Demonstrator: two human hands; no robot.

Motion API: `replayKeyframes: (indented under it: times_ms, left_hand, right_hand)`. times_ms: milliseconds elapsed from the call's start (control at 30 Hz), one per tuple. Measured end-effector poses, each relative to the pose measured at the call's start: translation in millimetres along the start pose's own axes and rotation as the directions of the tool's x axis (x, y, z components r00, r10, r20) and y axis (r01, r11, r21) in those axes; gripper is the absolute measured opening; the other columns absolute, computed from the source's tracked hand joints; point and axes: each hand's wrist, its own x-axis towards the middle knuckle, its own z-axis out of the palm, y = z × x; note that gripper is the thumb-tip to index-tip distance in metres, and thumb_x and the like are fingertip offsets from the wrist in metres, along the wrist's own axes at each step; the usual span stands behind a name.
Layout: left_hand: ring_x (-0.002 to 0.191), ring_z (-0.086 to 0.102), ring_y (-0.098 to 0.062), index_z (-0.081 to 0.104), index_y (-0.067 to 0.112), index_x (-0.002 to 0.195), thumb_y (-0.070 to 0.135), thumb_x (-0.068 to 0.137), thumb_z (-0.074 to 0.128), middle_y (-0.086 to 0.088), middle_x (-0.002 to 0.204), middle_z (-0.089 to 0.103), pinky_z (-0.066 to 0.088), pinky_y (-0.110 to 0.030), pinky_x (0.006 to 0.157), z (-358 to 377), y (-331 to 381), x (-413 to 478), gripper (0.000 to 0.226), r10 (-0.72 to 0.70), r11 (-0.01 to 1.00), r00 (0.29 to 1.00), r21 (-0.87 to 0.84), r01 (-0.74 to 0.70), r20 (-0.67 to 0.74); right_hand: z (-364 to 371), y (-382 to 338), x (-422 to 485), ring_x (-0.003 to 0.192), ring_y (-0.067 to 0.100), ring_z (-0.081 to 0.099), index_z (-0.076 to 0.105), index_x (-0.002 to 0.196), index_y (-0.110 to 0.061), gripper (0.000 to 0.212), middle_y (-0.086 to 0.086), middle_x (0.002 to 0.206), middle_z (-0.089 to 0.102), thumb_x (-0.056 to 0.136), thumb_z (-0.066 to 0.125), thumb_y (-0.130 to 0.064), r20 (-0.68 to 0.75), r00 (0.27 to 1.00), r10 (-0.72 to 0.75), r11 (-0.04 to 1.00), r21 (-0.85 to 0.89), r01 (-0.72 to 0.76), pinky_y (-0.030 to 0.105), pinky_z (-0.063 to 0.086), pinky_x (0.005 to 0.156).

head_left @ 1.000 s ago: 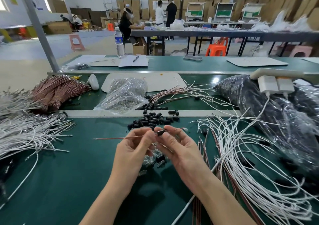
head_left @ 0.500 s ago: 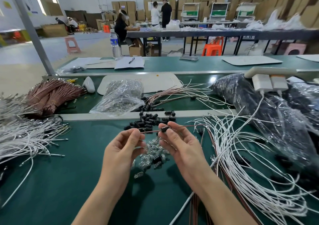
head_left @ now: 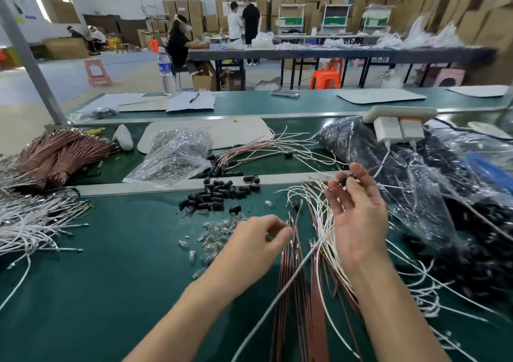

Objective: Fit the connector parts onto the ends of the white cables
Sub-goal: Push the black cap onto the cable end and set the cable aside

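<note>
**White cables on the table, with both hands.** At 9 o'clock of the view, a sheaf of white cables (head_left: 30, 222) with metal-tipped ends lies on the green table (head_left: 111, 292). A bundle of brown cables (head_left: 61, 156) lies at its 12 o'clock. Toward the centre, a clear bag (head_left: 177, 153) of small metal pieces sits at 11 o'clock of a heap of black connector parts (head_left: 219, 192). A scatter of small clear parts (head_left: 216, 235) lies at the heap's 6 o'clock.

The left hand (head_left: 255, 243) is at 3 o'clock of that scatter. Its fingers are curled, and thumb and forefinger come close together beside the cable ends. Whether its grip is clamped on anything cannot be told.

Loose white cables (head_left: 322, 222), mixed with brown ones, fan upward from 6 o'clock between the two forearms. The right hand (head_left: 358, 214) is raised at 2 o'clock of the left hand, palm toward the camera. Its grip is pinched together on one black connector part (head_left: 345, 179).

At 3 o'clock of the view lies a plastic bag of dark pieces (head_left: 433, 195), with a power strip (head_left: 399, 111) at its 12 o'clock.
</note>
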Motion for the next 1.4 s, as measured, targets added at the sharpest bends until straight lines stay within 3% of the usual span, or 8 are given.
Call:
replayKeyframes:
  times_ms: [200, 300, 467, 733, 967, 1100, 1200, 1400]
  left_hand:
    - [0.09, 0.066, -0.025, 0.066, 0.018, 0.106, 0.036, 0.103, 0.05, -0.003, 0.102, 0.071, 0.057, -0.045, 0.085, 38.2, 38.1, 39.8, 0.024, -0.06, 0.903, 0.982, 0.429, -0.022, 0.178]
    - [0.085, 0.066, -0.023, 0.061, 0.015, 0.112, 0.026, 0.105, 0.045, -0.005, 0.102, 0.071, 0.057, -0.041, 0.08, 42.4, 42.8, 51.0, 0.021, -0.11, 0.942, 0.983, 0.331, 0.057, 0.144]
    - [0.042, 0.055, -0.007, 0.068, -0.001, 0.095, 0.017, 0.103, 0.048, -0.007, 0.073, 0.073, 0.047, -0.018, 0.043, 43.8, 50.1, 60.8, 0.028, -0.282, 0.959, 0.928, 0.102, 0.264, 0.245]
    - [0.042, 0.054, -0.015, 0.055, 0.004, 0.07, 0.005, 0.098, 0.049, -0.01, 0.069, 0.066, 0.042, -0.021, 0.035, 49.8, 66.4, 70.5, 0.028, -0.433, 0.898, 0.881, 0.174, 0.404, 0.189]
    - [0.066, 0.067, -0.03, 0.051, 0.006, 0.068, 0.001, 0.095, 0.056, -0.012, 0.063, 0.06, 0.063, -0.04, 0.074, 58.9, 71.1, 70.5, 0.028, -0.389, 0.865, 0.91, 0.398, 0.307, 0.141]
    - [0.04, 0.055, -0.02, 0.05, 0.008, 0.063, 0.015, 0.098, 0.052, -0.005, 0.047, 0.053, 0.054, -0.027, 0.055, 59.4, 71.4, 68.8, 0.035, -0.37, 0.891, 0.922, 0.324, 0.317, 0.114]
    - [0.046, 0.052, -0.024, 0.047, 0.008, 0.061, 0.021, 0.095, 0.05, -0.006, 0.051, 0.053, 0.048, -0.026, 0.054, 56.4, 73.9, 66.5, 0.036, -0.322, 0.914, 0.946, 0.27, 0.302, 0.034]
    - [0.052, 0.052, -0.015, 0.057, 0.006, 0.083, 0.025, 0.1, 0.052, -0.003, 0.068, 0.059, 0.05, -0.033, 0.057, 13.2, 92.3, 65.9, 0.025, -0.178, 0.956, 0.967, -0.266, 0.126, -0.181]
  right_hand:
    - [-24.2, -13.9, -1.1, 0.086, 0.015, 0.069, 0.067, 0.112, -0.016, 0.022, 0.003, 0.097, 0.07, 0.102, 0.05, -0.005, -0.106, 0.994, -0.031, 0.999, -0.038, 0.027, 0.029, 0.058, 0.083]
    - [-34.6, -17.7, -3.1, 0.087, 0.015, 0.069, 0.068, 0.111, -0.016, 0.022, 0.001, 0.095, 0.071, 0.102, 0.051, -0.006, -0.138, 0.99, -0.029, 0.998, -0.051, 0.023, 0.029, 0.058, 0.082]
    - [-45.6, -20.9, -6.4, 0.087, 0.015, 0.068, 0.067, 0.112, -0.015, 0.019, 0.006, 0.104, 0.068, 0.101, 0.054, -0.007, -0.178, 0.984, -0.014, 0.998, -0.066, 0.002, 0.029, 0.057, 0.083]
    - [-36.5, -21.0, -10.5, 0.082, 0.015, 0.067, 0.065, 0.111, -0.014, 0.019, 0.004, 0.097, 0.068, 0.102, 0.051, -0.004, -0.19, 0.982, -0.018, 0.999, -0.054, 0.008, 0.027, 0.057, 0.079]
    - [-36.9, -14.1, -14.6, 0.074, 0.011, 0.068, 0.065, 0.111, -0.013, 0.019, 0.004, 0.096, 0.067, 0.102, 0.051, -0.005, -0.2, 0.98, -0.013, 0.998, -0.061, 0.0, 0.026, 0.058, 0.076]
    - [-38.8, -7.2, -17.1, 0.074, 0.01, 0.068, 0.067, 0.109, -0.016, 0.018, 0.0, 0.092, 0.07, 0.101, 0.053, -0.007, -0.197, 0.98, -0.02, 0.997, -0.083, 0.004, 0.024, 0.058, 0.07]
    - [-38.1, -3.6, -16.9, 0.075, 0.009, 0.067, 0.067, 0.106, -0.019, 0.02, -0.004, 0.086, 0.071, 0.102, 0.052, -0.007, -0.197, 0.98, -0.034, 0.993, -0.114, 0.011, 0.022, 0.057, 0.069]
    - [-39.3, 1.6, -21.9, 0.077, 0.008, 0.067, 0.065, 0.109, -0.018, 0.019, 0.001, 0.092, 0.069, 0.102, 0.051, -0.007, -0.109, 0.992, -0.069, 0.948, -0.318, 0.031, 0.023, 0.057, 0.075]
